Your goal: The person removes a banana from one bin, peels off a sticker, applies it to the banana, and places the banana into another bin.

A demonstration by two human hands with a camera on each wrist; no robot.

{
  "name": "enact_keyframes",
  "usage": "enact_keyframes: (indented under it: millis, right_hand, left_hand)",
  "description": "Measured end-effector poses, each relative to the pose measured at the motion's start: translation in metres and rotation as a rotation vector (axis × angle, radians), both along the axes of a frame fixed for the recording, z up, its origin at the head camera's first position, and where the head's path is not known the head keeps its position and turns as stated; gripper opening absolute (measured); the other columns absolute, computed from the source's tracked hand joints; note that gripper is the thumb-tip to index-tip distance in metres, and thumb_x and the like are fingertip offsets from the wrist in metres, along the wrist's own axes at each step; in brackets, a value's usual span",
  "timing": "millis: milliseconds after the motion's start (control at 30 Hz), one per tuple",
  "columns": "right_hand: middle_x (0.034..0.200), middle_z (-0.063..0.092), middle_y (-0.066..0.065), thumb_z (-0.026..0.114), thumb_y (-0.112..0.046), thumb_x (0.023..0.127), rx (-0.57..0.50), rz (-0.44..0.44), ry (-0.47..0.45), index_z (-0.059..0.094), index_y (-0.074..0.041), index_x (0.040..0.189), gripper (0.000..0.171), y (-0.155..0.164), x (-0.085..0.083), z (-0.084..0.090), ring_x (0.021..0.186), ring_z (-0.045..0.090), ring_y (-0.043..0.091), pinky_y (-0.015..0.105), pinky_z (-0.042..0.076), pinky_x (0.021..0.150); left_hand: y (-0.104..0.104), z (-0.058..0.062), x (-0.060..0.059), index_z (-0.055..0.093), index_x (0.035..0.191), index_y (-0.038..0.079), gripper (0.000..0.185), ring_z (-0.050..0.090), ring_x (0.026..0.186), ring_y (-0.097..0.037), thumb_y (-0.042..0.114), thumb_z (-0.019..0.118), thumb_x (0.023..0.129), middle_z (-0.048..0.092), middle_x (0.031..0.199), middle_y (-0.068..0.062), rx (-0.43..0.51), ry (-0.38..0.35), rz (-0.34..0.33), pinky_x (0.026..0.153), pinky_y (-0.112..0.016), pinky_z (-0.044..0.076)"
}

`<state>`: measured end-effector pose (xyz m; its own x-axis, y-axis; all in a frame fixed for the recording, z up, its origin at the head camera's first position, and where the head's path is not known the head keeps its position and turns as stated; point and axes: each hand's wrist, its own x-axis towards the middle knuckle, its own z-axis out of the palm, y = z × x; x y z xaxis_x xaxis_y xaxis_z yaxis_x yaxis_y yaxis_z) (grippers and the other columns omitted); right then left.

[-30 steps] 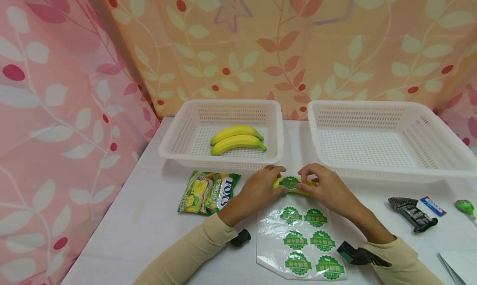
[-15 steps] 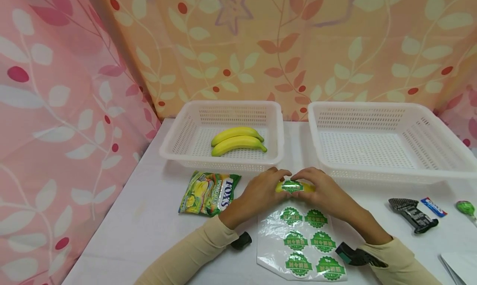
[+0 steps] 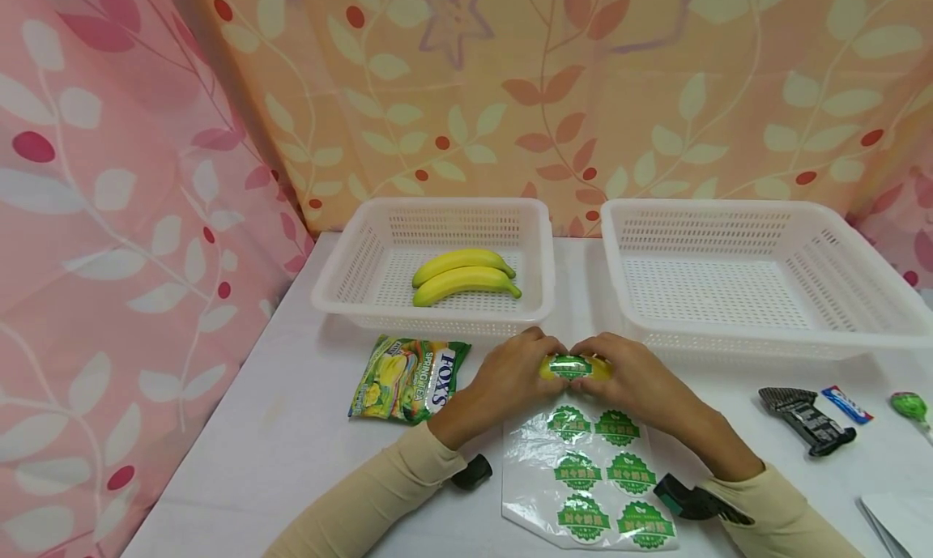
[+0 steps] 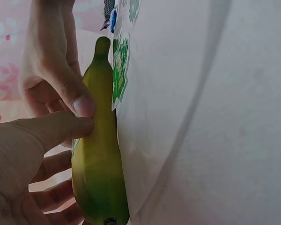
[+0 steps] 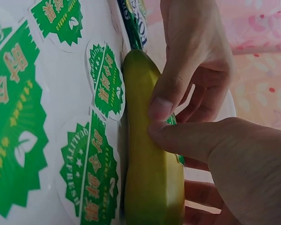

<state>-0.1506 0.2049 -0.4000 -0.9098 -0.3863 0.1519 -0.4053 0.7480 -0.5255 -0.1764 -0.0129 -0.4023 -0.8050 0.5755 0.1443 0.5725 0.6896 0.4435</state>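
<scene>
Both hands hold one yellow-green banana [image 3: 600, 369] just past the top of the sticker sheet. A green and white round sticker [image 3: 570, 367] lies across its upper side. My left hand [image 3: 516, 369] grips one half, and my right hand [image 3: 636, 377] grips the other. The thumbs meet tip to tip on the near side, just below the sticker, while the fingers curl over the far side. In the left wrist view the banana [image 4: 100, 159] shows its stem end and dark tip. Below the hands, the glossy sheet [image 3: 525, 493] carries several matching green stickers [image 3: 578, 470].
Two bananas [image 3: 466, 286] lie in the left white basket [image 3: 430, 317]; another white basket [image 3: 729, 343] stands at right. A FOX'S candy bag [image 3: 408, 378] lies left of the hands. A black wrapped snack [image 3: 807, 422], a small blue packet [image 3: 847, 404] and a green lollipop [image 3: 909, 405] lie right.
The right hand, earlier with raised fingers at the sticker's right edge, has closed in round the banana. Both hands' fingertips have come together about the sticker, which now lies flatter.
</scene>
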Motion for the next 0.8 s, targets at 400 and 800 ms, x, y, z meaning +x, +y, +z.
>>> enact_keyframes:
  millis: [400, 800]
  right_hand:
    - [0.107, 0.073, 0.001, 0.084, -0.026, 0.09, 0.102, 0.023, -0.124, 0.075, -0.005, 0.121, 0.039, 0.006, 0.004, 0.019, 0.086, 0.061, 0.012, 0.034, 0.054, 0.077]
    - [0.112, 0.072, 0.002, 0.089, -0.026, 0.086, 0.184, -0.004, -0.278, 0.072, -0.004, 0.128, 0.05, 0.039, 0.026, 0.073, 0.093, 0.061, 0.018, 0.038, 0.059, 0.079]
  left_hand:
    - [-0.01, 0.005, -0.008, 0.071, 0.136, 0.019, 0.052, 0.068, 0.106, -0.009, 0.055, 0.07, 0.099, 0.069, 0.126, 0.002, 0.121, -0.203, -0.075, 0.084, -0.024, 0.055]
    - [-0.007, 0.019, -0.003, 0.068, 0.138, 0.011, 0.042, 0.066, 0.114, -0.006, 0.04, 0.055, 0.111, 0.07, 0.135, 0.001, 0.381, -0.288, -0.251, 0.094, -0.02, 0.054]
